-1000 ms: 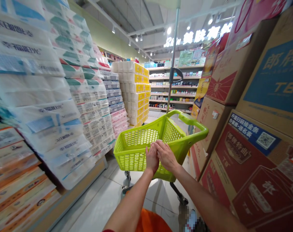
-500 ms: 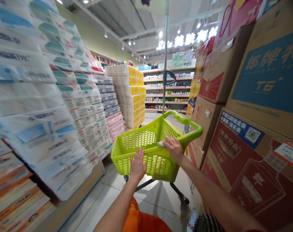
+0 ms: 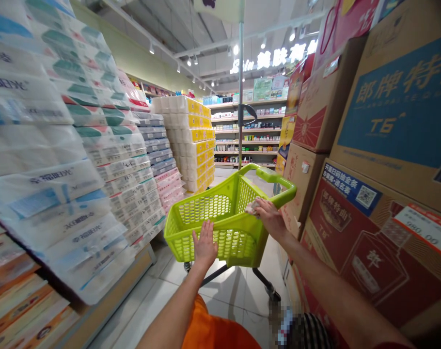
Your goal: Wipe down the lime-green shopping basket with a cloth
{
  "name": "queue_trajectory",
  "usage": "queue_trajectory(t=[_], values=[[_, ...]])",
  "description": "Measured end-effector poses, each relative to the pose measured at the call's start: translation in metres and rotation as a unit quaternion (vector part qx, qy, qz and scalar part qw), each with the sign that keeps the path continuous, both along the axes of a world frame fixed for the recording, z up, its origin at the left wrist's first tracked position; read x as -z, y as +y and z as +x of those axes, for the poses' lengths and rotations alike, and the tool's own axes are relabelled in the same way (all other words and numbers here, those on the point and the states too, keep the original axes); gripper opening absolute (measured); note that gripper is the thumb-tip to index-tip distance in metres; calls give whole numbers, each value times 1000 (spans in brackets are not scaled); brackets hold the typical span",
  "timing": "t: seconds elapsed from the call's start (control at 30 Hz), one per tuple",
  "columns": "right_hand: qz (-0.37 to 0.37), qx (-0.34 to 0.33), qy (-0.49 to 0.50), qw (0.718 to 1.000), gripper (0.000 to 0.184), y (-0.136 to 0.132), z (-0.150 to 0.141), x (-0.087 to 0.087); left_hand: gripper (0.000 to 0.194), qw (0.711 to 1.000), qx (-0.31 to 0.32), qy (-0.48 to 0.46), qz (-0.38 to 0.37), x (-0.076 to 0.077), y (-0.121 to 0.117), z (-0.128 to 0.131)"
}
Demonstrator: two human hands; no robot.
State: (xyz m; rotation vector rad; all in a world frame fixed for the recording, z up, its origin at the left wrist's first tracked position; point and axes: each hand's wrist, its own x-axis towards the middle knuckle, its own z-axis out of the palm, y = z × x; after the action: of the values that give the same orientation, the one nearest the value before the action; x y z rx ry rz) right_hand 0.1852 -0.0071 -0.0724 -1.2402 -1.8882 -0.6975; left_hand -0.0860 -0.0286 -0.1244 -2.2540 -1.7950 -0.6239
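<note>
A lime-green shopping cart (image 3: 238, 242) stands side-on before me, its basket wall pierced with oval holes. My left hand (image 3: 205, 246) lies flat against the near side, fingers stretched out and up to the rim. A crumpled whitish cloth or tissue (image 3: 253, 207) shows at the fingertips of my right hand (image 3: 270, 216), which presses it on the near rim, close to the cart's handle (image 3: 288, 193). Part of the cloth is hidden under the fingers. Nothing can be seen inside the visible part of the basket.
Tall stacks of packaged tissue (image 3: 68, 194) line the left side, with toilet-roll packs (image 3: 184, 145) farther back. Cardboard cartons (image 3: 366, 232) are piled close on the right. A metal pole (image 3: 241, 72) rises behind the cart. Stocked shelves (image 3: 249, 131) stand at the far end.
My hands were together above the near rim and have parted. The left moved onto the side wall; the right slid along the rim toward the handle with the cloth. The view shifted slightly right.
</note>
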Motion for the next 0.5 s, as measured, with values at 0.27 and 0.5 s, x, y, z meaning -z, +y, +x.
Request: queue_trajectory(t=[0.27,0.5], values=[[39,103,185,977,28,6,50,-11,66,1000,-1,9,-13,-2,2,-2],[-6,47,160,986,31,-39,3,74,68,1000,5,19,-22,-4,1,-3]])
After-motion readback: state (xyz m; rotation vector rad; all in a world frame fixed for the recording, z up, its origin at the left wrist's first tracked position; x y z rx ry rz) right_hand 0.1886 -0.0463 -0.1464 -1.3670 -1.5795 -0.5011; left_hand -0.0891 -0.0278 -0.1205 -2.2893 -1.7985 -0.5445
